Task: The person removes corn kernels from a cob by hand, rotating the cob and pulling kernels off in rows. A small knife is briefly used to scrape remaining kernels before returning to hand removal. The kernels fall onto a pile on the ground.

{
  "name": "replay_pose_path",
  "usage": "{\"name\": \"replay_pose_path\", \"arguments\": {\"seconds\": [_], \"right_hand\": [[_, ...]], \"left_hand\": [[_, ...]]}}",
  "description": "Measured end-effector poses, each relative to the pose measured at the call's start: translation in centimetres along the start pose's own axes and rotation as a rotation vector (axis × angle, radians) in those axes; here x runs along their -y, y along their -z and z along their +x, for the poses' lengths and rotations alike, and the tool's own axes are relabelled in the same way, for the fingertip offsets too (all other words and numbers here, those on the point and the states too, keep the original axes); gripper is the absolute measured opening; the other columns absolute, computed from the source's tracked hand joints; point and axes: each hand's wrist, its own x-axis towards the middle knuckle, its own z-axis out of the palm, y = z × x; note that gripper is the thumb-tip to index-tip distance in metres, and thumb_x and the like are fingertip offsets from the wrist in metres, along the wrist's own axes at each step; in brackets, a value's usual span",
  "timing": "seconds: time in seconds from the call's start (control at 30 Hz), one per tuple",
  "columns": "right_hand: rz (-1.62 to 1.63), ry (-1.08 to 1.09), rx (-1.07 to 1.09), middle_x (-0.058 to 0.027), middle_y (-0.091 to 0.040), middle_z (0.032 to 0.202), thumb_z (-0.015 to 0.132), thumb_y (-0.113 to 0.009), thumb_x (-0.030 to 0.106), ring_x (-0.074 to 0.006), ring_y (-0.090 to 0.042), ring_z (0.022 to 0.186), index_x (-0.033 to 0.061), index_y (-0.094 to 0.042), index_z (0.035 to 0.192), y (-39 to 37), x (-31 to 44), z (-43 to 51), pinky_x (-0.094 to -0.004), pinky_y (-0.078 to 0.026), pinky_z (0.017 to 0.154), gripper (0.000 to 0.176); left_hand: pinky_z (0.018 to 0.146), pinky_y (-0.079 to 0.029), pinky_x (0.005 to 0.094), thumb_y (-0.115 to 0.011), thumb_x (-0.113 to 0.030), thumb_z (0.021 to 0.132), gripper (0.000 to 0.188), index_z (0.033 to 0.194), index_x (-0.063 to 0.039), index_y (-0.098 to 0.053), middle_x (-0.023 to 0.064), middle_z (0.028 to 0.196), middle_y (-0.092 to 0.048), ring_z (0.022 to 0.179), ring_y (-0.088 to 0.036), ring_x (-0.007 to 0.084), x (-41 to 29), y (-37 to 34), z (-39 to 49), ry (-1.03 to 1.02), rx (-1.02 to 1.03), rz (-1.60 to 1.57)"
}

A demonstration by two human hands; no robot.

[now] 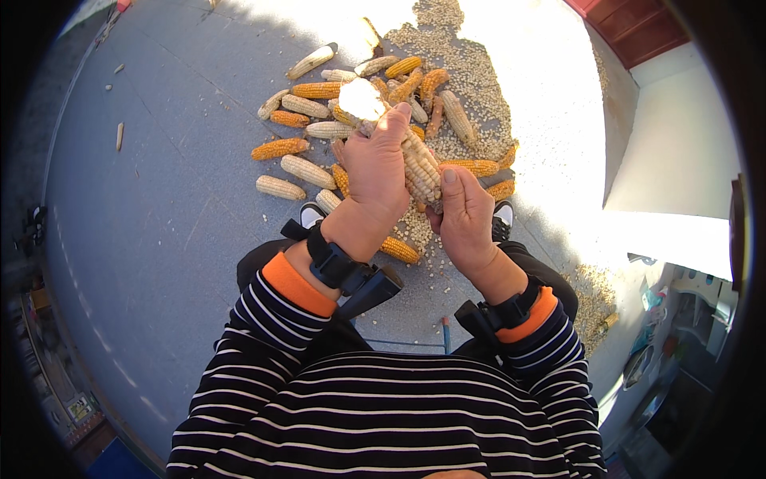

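My left hand (378, 161) is closed around the upper part of a pale corn cob (421, 167), its thumb lying along the top. The cob's lower end is pinched between the thumb and fingers of my right hand (464, 218). A sunlit, overexposed patch hides what lies at the cob's far end. Beyond and under my hands, several white corn cobs (307, 171) and yellow corn cobs (279, 148) lie on the floor. Loose kernels (479, 78) are spread thickly behind and to the right of them.
My shoes (502, 213) flank the near cobs on the grey floor (179, 197). More loose kernels (592, 299) lie at the right beside a pale wall. A red wooden piece of furniture (634, 30) stands at the upper right. Strong sunlight washes out part of the floor.
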Motion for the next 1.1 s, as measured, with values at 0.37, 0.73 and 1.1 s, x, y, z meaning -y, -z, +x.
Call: {"name": "replay_pose_path", "arguments": {"seconds": [0.37, 0.73, 1.1], "right_hand": [[-0.138, 0.119, 0.112, -0.0007, -0.056, 0.075, 0.100, -0.050, 0.029, -0.0051, -0.049, 0.057, 0.0002, -0.055, 0.116, 0.2, -0.2, 0.2, -0.0188, -0.039, 0.048, 0.033], [0.022, 0.022, 0.098, -0.0020, -0.056, 0.075, 0.101, -0.048, 0.024, -0.0049, -0.047, 0.057, -0.0006, -0.054, 0.118, 0.2, 0.6, -0.3, -0.0189, -0.038, 0.049, 0.031], [-0.068, 0.055, 0.133, -0.0023, -0.055, 0.075, 0.099, -0.046, 0.020, -0.0055, -0.046, 0.056, -0.0019, -0.054, 0.117, 0.1, 0.3, -0.3, -0.0191, -0.039, 0.050, 0.030]], "left_hand": [[0.065, -0.049, 0.0273, -0.067, -0.015, 0.089, 0.020, 0.100, 0.001, -0.062, 0.0018, 0.087, -0.059, 0.074, -0.057, 0.0111, -0.7, -0.4, -0.8, 0.072, -0.017, -0.063], [0.067, -0.048, 0.0270, -0.068, -0.016, 0.088, 0.020, 0.098, 0.001, -0.062, 0.0020, 0.088, -0.060, 0.075, -0.057, 0.0108, -0.2, -0.3, -0.1, 0.039, -0.071, -0.064], [0.062, -0.048, 0.0268, -0.068, -0.016, 0.088, 0.018, 0.095, -0.001, -0.062, 0.0011, 0.085, -0.059, 0.071, -0.056, 0.0099, -0.1, -0.2, -0.3, 0.026, -0.052, -0.042]]}}
